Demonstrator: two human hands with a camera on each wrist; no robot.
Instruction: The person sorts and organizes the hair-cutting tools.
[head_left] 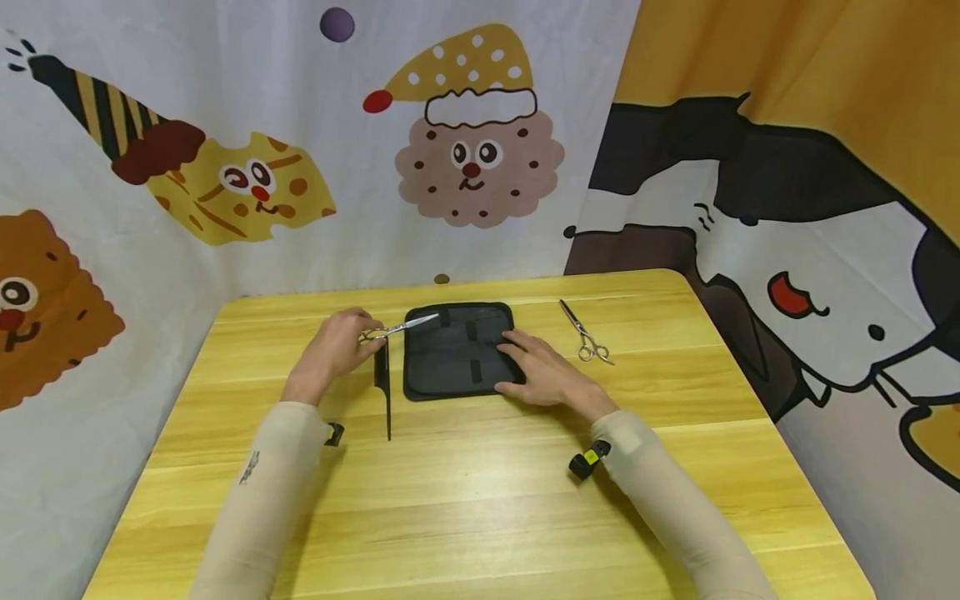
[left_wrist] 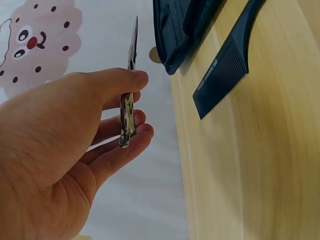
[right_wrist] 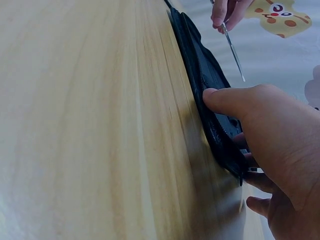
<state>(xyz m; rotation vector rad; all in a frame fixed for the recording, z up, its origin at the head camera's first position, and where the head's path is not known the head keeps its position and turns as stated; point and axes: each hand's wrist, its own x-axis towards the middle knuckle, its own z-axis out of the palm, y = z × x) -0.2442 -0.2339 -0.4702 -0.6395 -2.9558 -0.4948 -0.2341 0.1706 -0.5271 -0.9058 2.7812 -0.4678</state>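
Observation:
My left hand [head_left: 335, 348] pinches a pair of silver scissors [head_left: 411, 323] by the handles, thumb on one side and fingers on the other. Their blades point right, over the left part of a black zip case [head_left: 441, 367]. In the left wrist view the scissors [left_wrist: 127, 112] stand edge-on, above table level. My right hand [head_left: 553, 377] rests on the right side of the case with spread fingers. Seen from the right wrist, the thumb lies on the zipped edge of the case [right_wrist: 192, 65]. Dark elastic loops show inside the case.
A black tail comb [head_left: 382, 371] lies left of the case, beneath the left hand, its thin tail toward me. Another pair of scissors [head_left: 582, 332] lies on the wooden table [head_left: 465, 500] to the right. A cartoon-print curtain [head_left: 300, 50] hangs behind the table.

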